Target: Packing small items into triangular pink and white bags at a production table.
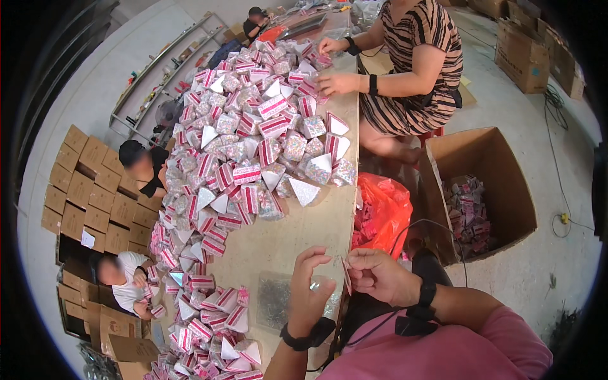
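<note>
My right hand is closed in a pinch on a thin flat card, seen almost edge-on beside the table's edge. My left hand is raised over the table, its fingers curved and apart with nothing between them. Beneath it lies a clear plastic bag of small dark pieces too fine to make out. A long heap of wedge-shaped packets, glittery with pink and white bands, covers much of the wooden table.
A red plastic bag with pink pieces hangs by the table edge. Right of it stands an open cardboard box holding more packets. A co-worker in a striped dress handles packets opposite. Stacked cartons line the left, near other people.
</note>
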